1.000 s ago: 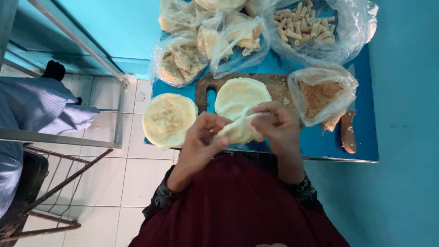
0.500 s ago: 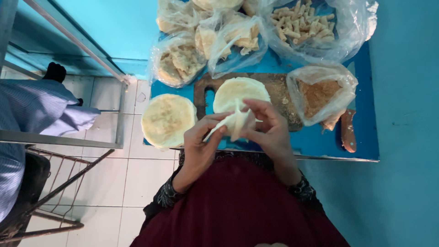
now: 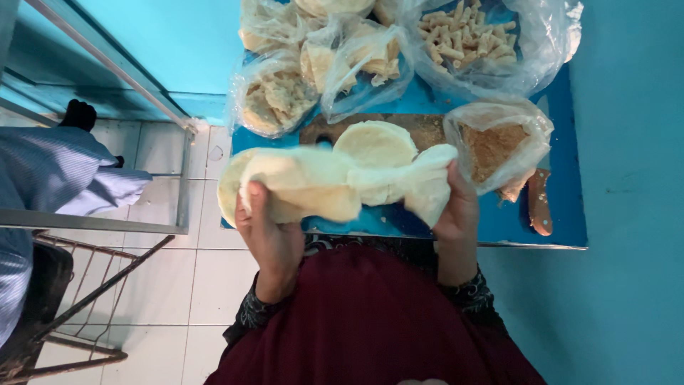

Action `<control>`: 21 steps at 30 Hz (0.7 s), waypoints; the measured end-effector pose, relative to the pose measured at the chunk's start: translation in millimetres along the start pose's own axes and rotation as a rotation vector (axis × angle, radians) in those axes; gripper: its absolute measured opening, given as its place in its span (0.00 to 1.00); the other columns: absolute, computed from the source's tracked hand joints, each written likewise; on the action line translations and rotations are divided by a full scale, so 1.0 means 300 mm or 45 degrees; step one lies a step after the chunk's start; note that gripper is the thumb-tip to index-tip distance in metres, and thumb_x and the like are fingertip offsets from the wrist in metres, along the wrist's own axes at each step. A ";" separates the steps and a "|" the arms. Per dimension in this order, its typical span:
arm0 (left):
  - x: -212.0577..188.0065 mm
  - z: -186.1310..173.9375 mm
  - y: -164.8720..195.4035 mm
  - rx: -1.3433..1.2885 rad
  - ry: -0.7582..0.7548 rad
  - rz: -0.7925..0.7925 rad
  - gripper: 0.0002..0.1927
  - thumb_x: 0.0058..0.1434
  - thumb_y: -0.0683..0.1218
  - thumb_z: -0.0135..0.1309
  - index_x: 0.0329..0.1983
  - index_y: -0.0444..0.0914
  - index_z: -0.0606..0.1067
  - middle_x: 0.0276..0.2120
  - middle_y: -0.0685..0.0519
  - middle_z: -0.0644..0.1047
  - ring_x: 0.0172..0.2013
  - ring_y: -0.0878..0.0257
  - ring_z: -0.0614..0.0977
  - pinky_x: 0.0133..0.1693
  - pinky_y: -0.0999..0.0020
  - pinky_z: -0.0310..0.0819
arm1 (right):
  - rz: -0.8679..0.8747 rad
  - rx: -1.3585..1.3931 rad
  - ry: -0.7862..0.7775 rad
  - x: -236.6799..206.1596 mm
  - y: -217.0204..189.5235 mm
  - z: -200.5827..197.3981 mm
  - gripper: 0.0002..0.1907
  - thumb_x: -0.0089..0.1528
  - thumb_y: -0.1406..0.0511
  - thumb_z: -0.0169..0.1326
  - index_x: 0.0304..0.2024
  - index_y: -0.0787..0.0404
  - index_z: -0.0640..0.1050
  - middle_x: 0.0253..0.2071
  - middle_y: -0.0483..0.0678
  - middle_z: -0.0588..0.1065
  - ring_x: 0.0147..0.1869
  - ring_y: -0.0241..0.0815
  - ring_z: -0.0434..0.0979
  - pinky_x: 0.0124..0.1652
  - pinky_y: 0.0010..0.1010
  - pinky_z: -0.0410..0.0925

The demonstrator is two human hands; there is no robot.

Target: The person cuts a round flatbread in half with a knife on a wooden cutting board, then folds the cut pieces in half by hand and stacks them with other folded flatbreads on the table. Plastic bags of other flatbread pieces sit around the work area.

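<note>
Overhead, from the head view, the only view on record: both hands hold one pale, thin sheet of dough stretched in the air between them, above the near edge of the blue surface. The left hand grips the sheet's left end, thumb laid over the top and fingers closed behind it, hidden by the dough. The right hand is closed on the right end, where the sheet bunches into folds; its fingers are mostly covered.

Handling judgement: the sheet looks light, soft and limp. It sags and gathers rather than holding flat, and it appears thin enough to tear if pulled hard or pinched at one point. The edges, taken with broad flat contact, look like the safest hold; the middle is unsupported.

Beyond the sheet, a round flat disc of dough lies on a brown wooden board. Just right of it stands a clear bag of brown crumbs, and a wooden-handled tool lies near the surface's edge. Further back sit several clear bags of pale pieces and a large bag of short sticks. A metal rack stands at left over white floor tiles.
</note>
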State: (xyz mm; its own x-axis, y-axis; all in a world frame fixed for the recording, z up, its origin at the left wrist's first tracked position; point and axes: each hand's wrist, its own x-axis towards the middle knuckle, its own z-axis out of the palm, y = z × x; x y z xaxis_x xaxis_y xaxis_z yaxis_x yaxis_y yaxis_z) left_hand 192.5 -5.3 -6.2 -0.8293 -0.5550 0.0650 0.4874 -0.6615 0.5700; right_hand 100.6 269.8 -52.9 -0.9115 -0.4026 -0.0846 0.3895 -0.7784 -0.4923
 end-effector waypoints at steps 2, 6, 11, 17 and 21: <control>0.005 0.008 0.016 -0.010 0.041 0.016 0.21 0.75 0.49 0.50 0.66 0.33 0.68 0.57 0.45 0.77 0.57 0.54 0.80 0.59 0.56 0.78 | 0.073 0.101 -0.419 -0.011 -0.026 -0.015 0.26 0.82 0.52 0.48 0.69 0.67 0.69 0.57 0.62 0.75 0.53 0.57 0.82 0.47 0.45 0.77; 0.007 -0.006 0.026 -0.056 0.117 0.094 0.22 0.76 0.51 0.48 0.66 0.33 0.68 0.58 0.45 0.76 0.57 0.53 0.80 0.58 0.55 0.78 | -0.146 0.110 -0.016 -0.041 -0.085 0.005 0.23 0.71 0.51 0.48 0.64 0.55 0.71 0.58 0.52 0.77 0.56 0.52 0.82 0.42 0.48 0.78; 0.017 -0.056 0.050 -0.041 0.129 0.286 0.23 0.78 0.53 0.46 0.66 0.33 0.68 0.59 0.45 0.76 0.58 0.54 0.80 0.60 0.55 0.78 | -0.533 0.059 0.229 -0.042 -0.173 0.140 0.24 0.69 0.56 0.51 0.63 0.61 0.72 0.57 0.51 0.77 0.58 0.49 0.82 0.56 0.42 0.79; 0.022 -0.085 0.032 -0.058 0.173 0.189 0.22 0.78 0.52 0.46 0.66 0.33 0.69 0.59 0.45 0.76 0.58 0.53 0.80 0.59 0.55 0.78 | -0.879 -2.022 -0.149 0.033 -0.048 0.320 0.08 0.64 0.70 0.61 0.46 0.61 0.78 0.45 0.47 0.77 0.46 0.45 0.80 0.46 0.34 0.74; 0.024 -0.102 0.030 -0.068 0.113 0.177 0.20 0.79 0.51 0.46 0.65 0.32 0.69 0.59 0.44 0.76 0.59 0.53 0.80 0.61 0.54 0.77 | -0.851 -2.653 -0.431 0.027 0.075 0.400 0.05 0.61 0.68 0.62 0.40 0.57 0.81 0.38 0.47 0.77 0.42 0.49 0.80 0.38 0.37 0.72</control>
State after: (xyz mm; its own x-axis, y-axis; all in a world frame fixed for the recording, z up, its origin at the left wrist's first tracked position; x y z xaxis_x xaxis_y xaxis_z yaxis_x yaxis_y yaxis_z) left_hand 199.5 -30.8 -25.7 -0.7268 -0.6837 0.0661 0.6113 -0.6000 0.5161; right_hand 117.7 191.2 39.3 -0.6726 -0.5979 0.4360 -0.7389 0.5750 -0.3514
